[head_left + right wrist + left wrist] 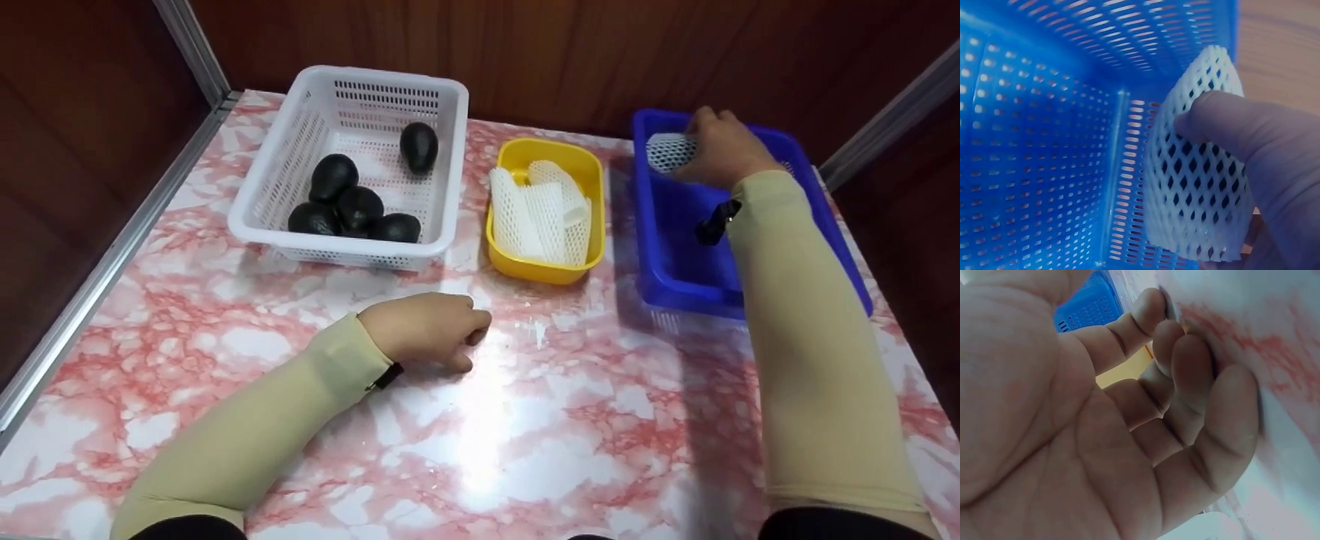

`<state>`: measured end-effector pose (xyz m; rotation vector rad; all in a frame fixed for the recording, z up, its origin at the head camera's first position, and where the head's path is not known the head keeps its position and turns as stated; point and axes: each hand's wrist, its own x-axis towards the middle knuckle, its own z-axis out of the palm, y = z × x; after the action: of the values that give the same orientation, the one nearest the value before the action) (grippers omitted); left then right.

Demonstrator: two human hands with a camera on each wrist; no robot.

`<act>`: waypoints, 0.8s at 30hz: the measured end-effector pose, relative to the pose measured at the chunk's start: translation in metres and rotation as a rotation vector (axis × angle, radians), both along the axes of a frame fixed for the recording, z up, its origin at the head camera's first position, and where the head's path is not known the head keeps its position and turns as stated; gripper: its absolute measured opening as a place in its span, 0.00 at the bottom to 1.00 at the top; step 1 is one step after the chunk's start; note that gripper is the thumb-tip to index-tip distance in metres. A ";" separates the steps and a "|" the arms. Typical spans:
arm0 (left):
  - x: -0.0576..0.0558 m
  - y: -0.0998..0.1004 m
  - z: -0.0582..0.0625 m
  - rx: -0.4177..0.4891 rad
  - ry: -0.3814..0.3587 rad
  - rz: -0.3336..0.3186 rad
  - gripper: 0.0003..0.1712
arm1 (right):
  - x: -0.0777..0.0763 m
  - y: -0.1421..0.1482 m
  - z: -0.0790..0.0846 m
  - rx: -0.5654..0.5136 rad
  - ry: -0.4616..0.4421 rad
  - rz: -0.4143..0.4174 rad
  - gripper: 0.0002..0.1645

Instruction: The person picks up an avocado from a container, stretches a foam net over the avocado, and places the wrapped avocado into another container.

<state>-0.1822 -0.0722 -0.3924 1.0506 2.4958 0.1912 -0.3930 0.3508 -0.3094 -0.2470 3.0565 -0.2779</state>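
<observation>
My right hand grips an avocado in a white foam net sleeve inside the far end of the blue basket. Dark skin shows through the mesh, and the thumb presses on its side. My left hand rests on the table with its fingers loosely bent and nothing in them; the fingertips meet the tabletop. Several dark avocados lie in the white basket, one of them apart at the back right. White foam net sleeves fill much of the yellow bin.
The pink-and-white marbled table carries all three containers along its far side, white at left, yellow in the middle, blue at right. Brown wood-grain panels stand behind and at both sides. A metal rail runs down the left edge.
</observation>
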 end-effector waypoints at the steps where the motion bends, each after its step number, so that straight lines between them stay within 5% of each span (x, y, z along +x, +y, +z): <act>1: 0.000 0.001 0.000 0.000 0.000 0.002 0.15 | -0.001 0.000 -0.002 0.022 -0.008 0.005 0.55; 10: 0.003 0.002 0.000 -0.014 0.005 -0.011 0.14 | -0.001 0.003 -0.027 0.101 -0.113 0.004 0.60; 24: 0.000 0.000 0.000 -0.018 0.023 -0.006 0.15 | -0.005 0.002 -0.016 0.086 -0.240 0.016 0.68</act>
<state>-0.1825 -0.0720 -0.3929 1.0592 2.5099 0.1548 -0.3978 0.3529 -0.3251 -0.2162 2.8196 -0.1609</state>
